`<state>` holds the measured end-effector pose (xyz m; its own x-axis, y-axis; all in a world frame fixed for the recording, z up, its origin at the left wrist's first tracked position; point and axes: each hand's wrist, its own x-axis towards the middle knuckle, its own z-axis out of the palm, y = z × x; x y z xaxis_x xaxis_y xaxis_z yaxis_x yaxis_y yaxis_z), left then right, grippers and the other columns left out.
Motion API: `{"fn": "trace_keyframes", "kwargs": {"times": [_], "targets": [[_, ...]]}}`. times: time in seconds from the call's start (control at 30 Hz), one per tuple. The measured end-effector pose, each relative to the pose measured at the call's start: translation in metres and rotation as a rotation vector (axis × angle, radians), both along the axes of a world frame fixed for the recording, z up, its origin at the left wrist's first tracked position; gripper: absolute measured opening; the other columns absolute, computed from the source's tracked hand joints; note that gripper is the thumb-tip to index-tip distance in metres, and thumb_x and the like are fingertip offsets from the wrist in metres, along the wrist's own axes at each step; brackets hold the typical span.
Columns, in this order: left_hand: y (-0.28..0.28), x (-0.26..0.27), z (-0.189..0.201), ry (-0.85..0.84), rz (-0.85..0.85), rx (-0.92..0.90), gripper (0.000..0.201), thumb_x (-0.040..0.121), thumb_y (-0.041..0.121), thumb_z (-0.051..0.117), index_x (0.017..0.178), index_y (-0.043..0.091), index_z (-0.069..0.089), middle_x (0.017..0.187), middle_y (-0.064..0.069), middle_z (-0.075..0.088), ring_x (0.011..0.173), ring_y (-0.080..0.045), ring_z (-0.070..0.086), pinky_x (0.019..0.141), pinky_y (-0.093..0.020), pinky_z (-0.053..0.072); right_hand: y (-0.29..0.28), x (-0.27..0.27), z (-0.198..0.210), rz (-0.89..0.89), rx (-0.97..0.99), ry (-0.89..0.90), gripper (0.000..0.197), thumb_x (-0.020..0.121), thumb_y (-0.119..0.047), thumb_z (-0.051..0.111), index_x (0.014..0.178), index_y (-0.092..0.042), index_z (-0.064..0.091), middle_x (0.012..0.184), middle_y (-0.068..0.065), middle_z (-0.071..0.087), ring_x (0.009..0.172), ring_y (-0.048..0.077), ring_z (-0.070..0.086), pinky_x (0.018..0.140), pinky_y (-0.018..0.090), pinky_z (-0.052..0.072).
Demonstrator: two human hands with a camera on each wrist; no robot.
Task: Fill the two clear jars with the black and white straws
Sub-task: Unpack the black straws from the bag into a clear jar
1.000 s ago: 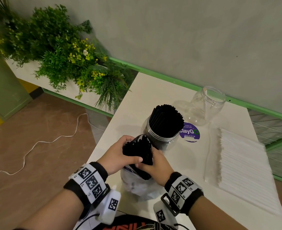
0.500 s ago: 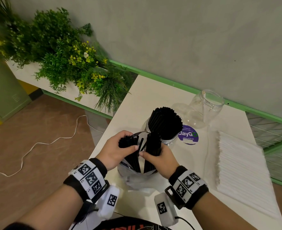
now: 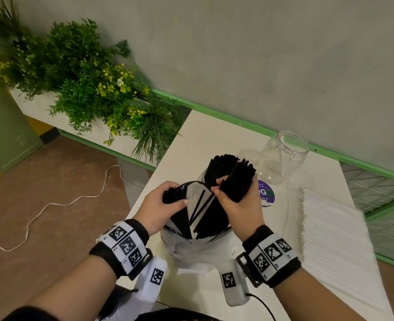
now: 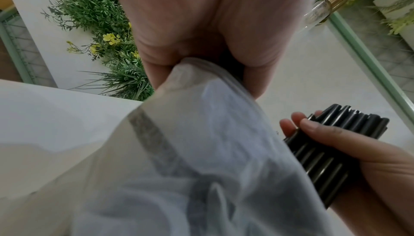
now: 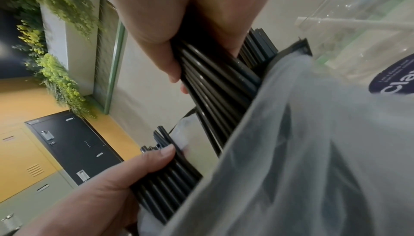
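My left hand (image 3: 175, 194) grips the rim of a clear plastic bag (image 3: 196, 250), with a small clump of black straws (image 5: 165, 177) pinched against it. Above the bag's open mouth, my right hand (image 3: 223, 189) holds a thick bundle of black straws (image 3: 238, 181) slanted up and to the right. A few loose black straws lean inside the bag. Just behind stands a clear jar packed with upright black straws (image 3: 215, 166). An empty clear jar (image 3: 282, 156) stands farther back on the right. The white straws (image 3: 330, 230) lie stacked flat on the right of the table.
The white table (image 3: 214, 137) ends close to my left hand, with brown floor and a white cable (image 3: 59, 202) beyond. A purple round sticker (image 3: 266, 194) lies by the jars. A planter with green plants (image 3: 87, 89) stands at the left, and a grey wall runs behind.
My right hand has pulled a bundle of black straws up out of the bag and toward the filled jar. My left hand stays on the bag's rim, and the bag's mouth has spread open.
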<state>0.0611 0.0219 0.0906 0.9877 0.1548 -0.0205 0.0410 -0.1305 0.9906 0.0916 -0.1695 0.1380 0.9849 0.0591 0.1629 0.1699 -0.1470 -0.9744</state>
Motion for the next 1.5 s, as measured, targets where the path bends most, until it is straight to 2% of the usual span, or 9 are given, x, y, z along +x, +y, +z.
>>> {"fn": "trace_keyframes", "kwargs": {"times": [0.2, 0.3, 0.4, 0.53, 0.67, 0.83, 0.97, 1.07, 1.5], "targets": [[-0.003, 0.001, 0.004, 0.021, 0.025, 0.028, 0.020, 0.080, 0.013, 0.074, 0.088, 0.025, 0.060, 0.082, 0.005, 0.061, 0.076, -0.009, 0.056, 0.064, -0.009, 0.042, -0.001, 0.009, 0.010, -0.025, 0.188, 0.098, 0.021, 0.086, 0.001, 0.063, 0.099, -0.013, 0.055, 0.080, 0.005, 0.067, 0.083, 0.026, 0.069, 0.087, 0.046, 0.055], [-0.003, 0.001, 0.005, 0.037, 0.030, 0.041, 0.018, 0.079, 0.014, 0.074, 0.088, 0.023, 0.061, 0.083, 0.004, 0.062, 0.078, -0.011, 0.058, 0.067, -0.015, 0.042, -0.005, 0.010, 0.013, -0.032, 0.155, 0.110, 0.003, 0.087, -0.010, 0.063, 0.086, -0.008, 0.062, 0.078, 0.009, 0.069, 0.081, 0.020, 0.067, 0.084, 0.040, 0.054], [-0.002, 0.000, 0.003, 0.060, 0.031, 0.038, 0.018, 0.079, 0.014, 0.074, 0.089, 0.024, 0.062, 0.082, 0.005, 0.062, 0.077, -0.010, 0.059, 0.066, -0.015, 0.042, -0.008, 0.014, 0.015, -0.064, 0.116, 0.132, 0.013, 0.078, -0.015, 0.068, 0.080, -0.002, 0.066, 0.077, 0.007, 0.069, 0.076, 0.012, 0.066, 0.077, 0.032, 0.052], [-0.004, -0.002, 0.003, 0.069, 0.026, 0.040, 0.018, 0.080, 0.013, 0.073, 0.088, 0.025, 0.062, 0.079, 0.006, 0.062, 0.074, -0.009, 0.059, 0.062, -0.010, 0.042, -0.008, 0.015, 0.013, -0.041, 0.125, 0.135, 0.009, 0.086, -0.001, 0.062, 0.088, 0.007, 0.059, 0.073, 0.010, 0.066, 0.071, 0.019, 0.068, 0.079, 0.038, 0.055], [-0.005, -0.002, 0.004, 0.068, 0.035, 0.038, 0.019, 0.079, 0.013, 0.074, 0.087, 0.025, 0.062, 0.079, 0.007, 0.062, 0.073, -0.006, 0.058, 0.062, -0.009, 0.042, -0.004, 0.007, 0.009, -0.045, 0.128, 0.083, 0.041, 0.084, 0.005, 0.063, 0.117, -0.014, 0.048, 0.087, 0.007, 0.067, 0.082, 0.028, 0.070, 0.088, 0.046, 0.054], [-0.004, -0.004, 0.007, 0.074, 0.036, 0.057, 0.019, 0.080, 0.012, 0.073, 0.086, 0.026, 0.061, 0.079, 0.007, 0.062, 0.073, -0.006, 0.058, 0.060, -0.007, 0.041, -0.004, 0.000, 0.011, -0.018, 0.075, -0.049, 0.084, 0.083, 0.009, 0.061, 0.134, -0.050, 0.030, 0.097, 0.003, 0.063, 0.086, 0.028, 0.068, 0.088, 0.037, 0.054], [-0.003, -0.004, 0.008, 0.086, 0.037, 0.077, 0.019, 0.080, 0.013, 0.073, 0.086, 0.026, 0.061, 0.081, 0.007, 0.063, 0.075, -0.006, 0.058, 0.060, -0.005, 0.041, -0.003, 0.005, 0.030, 0.019, 0.141, -0.070, 0.055, 0.085, 0.016, 0.055, 0.117, -0.028, 0.048, 0.090, 0.005, 0.058, 0.078, 0.025, 0.067, 0.083, 0.050, 0.056], [-0.004, -0.001, 0.010, 0.110, 0.052, 0.092, 0.020, 0.080, 0.014, 0.073, 0.086, 0.028, 0.060, 0.081, 0.008, 0.062, 0.075, -0.004, 0.057, 0.058, -0.006, 0.040, -0.004, 0.013, 0.053, 0.037, 0.190, -0.087, 0.043, 0.085, 0.017, 0.056, 0.111, -0.015, 0.047, 0.090, 0.008, 0.055, 0.078, 0.022, 0.067, 0.080, 0.045, 0.057], [0.004, 0.007, 0.012, 0.171, 0.064, 0.100, 0.016, 0.080, 0.015, 0.073, 0.089, 0.022, 0.062, 0.086, 0.001, 0.066, 0.083, -0.013, 0.062, 0.063, -0.019, 0.042, -0.026, 0.051, 0.114, -0.162, 0.499, -0.214, 0.048, 0.083, 0.020, 0.053, 0.109, -0.020, 0.044, 0.090, 0.010, 0.052, 0.075, 0.025, 0.065, 0.076, 0.046, 0.057]]}}
